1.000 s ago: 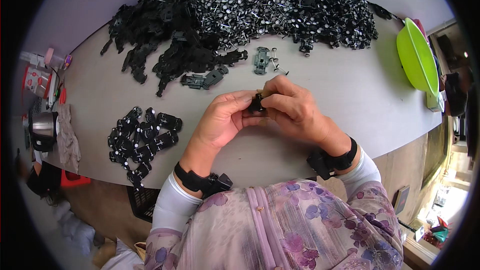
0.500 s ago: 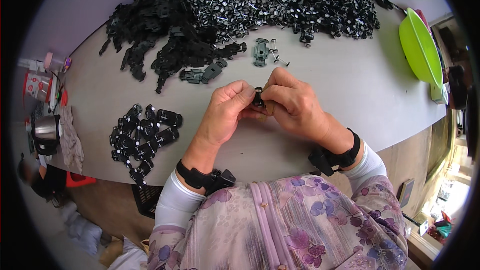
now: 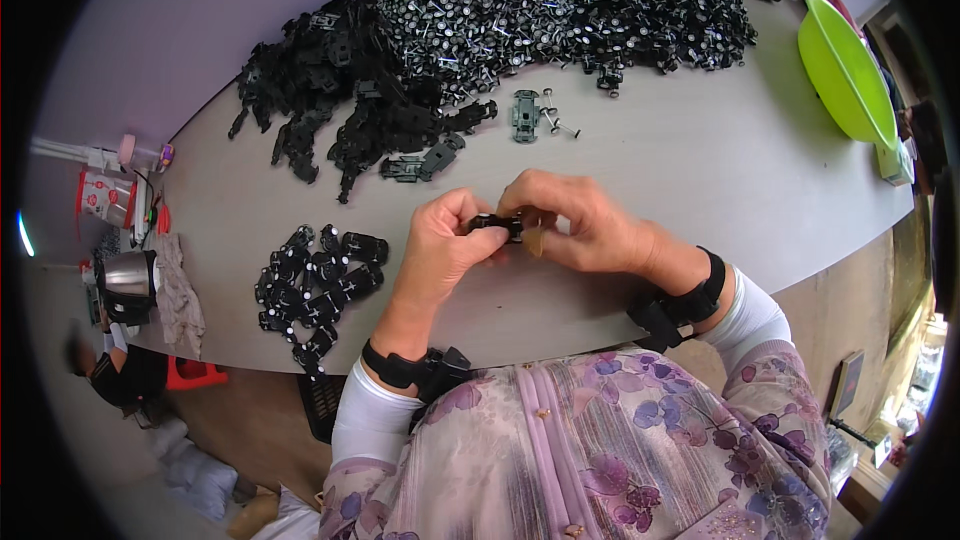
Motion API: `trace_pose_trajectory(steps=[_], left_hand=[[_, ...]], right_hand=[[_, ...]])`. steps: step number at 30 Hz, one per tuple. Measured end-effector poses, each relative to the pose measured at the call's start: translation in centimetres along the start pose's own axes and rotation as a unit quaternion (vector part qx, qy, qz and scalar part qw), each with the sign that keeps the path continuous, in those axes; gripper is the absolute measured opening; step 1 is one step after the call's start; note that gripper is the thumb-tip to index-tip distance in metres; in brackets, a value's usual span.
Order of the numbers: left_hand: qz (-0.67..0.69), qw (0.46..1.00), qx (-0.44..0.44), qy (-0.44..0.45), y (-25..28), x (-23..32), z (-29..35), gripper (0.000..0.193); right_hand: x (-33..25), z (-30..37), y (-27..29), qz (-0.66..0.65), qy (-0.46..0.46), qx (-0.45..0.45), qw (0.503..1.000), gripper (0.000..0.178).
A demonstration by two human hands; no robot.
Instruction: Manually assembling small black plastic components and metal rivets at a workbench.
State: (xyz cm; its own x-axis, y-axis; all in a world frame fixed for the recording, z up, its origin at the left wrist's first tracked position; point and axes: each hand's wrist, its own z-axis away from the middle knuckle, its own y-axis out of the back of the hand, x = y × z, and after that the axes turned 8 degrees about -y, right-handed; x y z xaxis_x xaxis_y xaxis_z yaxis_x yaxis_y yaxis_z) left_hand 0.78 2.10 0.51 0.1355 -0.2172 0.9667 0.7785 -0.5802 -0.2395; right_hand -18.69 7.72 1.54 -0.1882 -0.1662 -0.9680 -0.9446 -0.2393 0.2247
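Above the near part of the table, a small black toy car chassis (image 3: 511, 227) is held between both hands. My left hand (image 3: 445, 237) pinches its left end with thumb and fingers. My right hand (image 3: 590, 225) closes round the other end, and its fingers partly hide the piece. Something tan (image 3: 535, 242) shows at the right fingertips; I cannot tell what it is. Beyond the hands lies a loose grey-green chassis (image 3: 525, 117), beside a few wheel axles (image 3: 550, 116). On the left sits a cluster of black chassis with wheels (image 3: 322, 285).
A heap of dark chassis parts (image 3: 330, 90) stands at the far left of the table (image 3: 700, 160). Next to it rises a big pile of wheel axles (image 3: 490, 10). A green basin (image 3: 845, 70) leans at the right edge. A kettle (image 3: 128, 275) and cloth (image 3: 178, 290) are far left.
The chassis has turned from standing upright to lying sideways between my fingers. My right hand has shifted its grip along it. The whole view has swung slightly.
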Motion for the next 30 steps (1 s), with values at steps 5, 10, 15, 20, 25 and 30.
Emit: trace_pose_trajectory(steps=[5,10,15,20,25,30], left_hand=[[-0.156,0.980,0.123,-0.019,5.5,2.0,2.8,0.024],[-0.592,0.797,0.115,0.048,9.4,6.0,5.9,0.025],[-0.616,0.765,0.102,-0.156,3.9,5.8,3.4,0.027],[-0.572,0.764,-0.013,-0.297,-2.9,0.6,-2.4,0.019],[-0.552,0.786,-0.038,-0.274,-3.2,-1.4,-4.3,0.019],[-0.139,0.990,0.004,0.011,-1.5,-0.4,-4.7,0.016]], right_hand=[[3.2,-1.4,5.4,0.233,0.023,0.174,0.957,0.022],[4.8,-1.7,5.9,0.349,0.025,0.150,0.925,0.016],[3.9,-0.8,6.3,0.337,-0.071,0.150,0.927,0.010],[3.1,-1.2,5.1,0.250,-0.102,0.214,0.939,0.016],[5.0,-1.0,5.8,0.339,-0.014,0.190,0.921,0.019],[3.9,-0.7,6.3,0.335,-0.060,0.139,0.930,0.017]])
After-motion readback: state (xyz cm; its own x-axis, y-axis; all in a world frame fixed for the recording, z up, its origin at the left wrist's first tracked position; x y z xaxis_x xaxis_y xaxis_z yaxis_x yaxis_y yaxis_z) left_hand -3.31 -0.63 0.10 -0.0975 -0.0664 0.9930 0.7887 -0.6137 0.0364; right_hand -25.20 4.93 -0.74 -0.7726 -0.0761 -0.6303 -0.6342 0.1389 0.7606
